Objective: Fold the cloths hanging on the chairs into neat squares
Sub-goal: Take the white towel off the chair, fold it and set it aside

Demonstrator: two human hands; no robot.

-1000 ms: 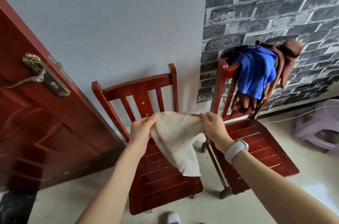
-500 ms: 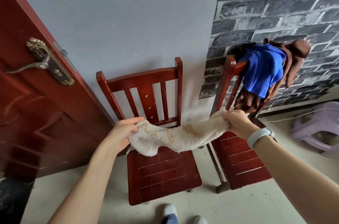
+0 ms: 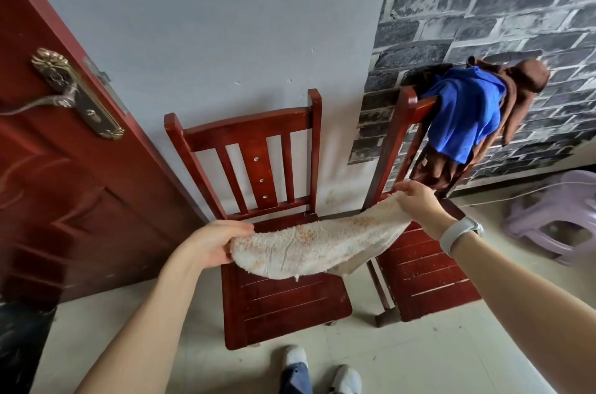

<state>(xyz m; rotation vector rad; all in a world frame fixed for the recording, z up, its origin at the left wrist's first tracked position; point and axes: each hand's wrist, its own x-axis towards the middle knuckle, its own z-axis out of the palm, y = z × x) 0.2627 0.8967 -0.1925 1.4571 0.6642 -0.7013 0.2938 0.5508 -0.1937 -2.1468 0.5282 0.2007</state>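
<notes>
1. At the far left stands a red door (image 3: 64,184) with a brass handle (image 3: 69,93); it plays no part in the work.
2. The left hand (image 3: 213,243) pinches one end of the cream cloth (image 3: 319,245), thumb on top and fingers curled beneath the edge.
3. That cloth is stretched in the air between both hands, sagging in the middle, above the seat of the left chair (image 3: 277,297) and not resting on it.
4. The right hand (image 3: 419,203) grips the other end, held a little higher; its fingertips are hidden behind the fabric, so the exact hold is probably a pinch, though I cannot be sure.
5. The right chair (image 3: 429,274) carries a blue cloth (image 3: 464,113) over a brown cloth (image 3: 522,80) on its backrest, both unfolded. A pale plastic stool (image 3: 554,216) sits further right.
6. Judged step: spreading the first cloth before its first fold, so the task is at an early stage.
7. The next move calls for pulling the cloth flat, then bringing the two ends together with corners matched, or laying it on the seat to fold.
</notes>
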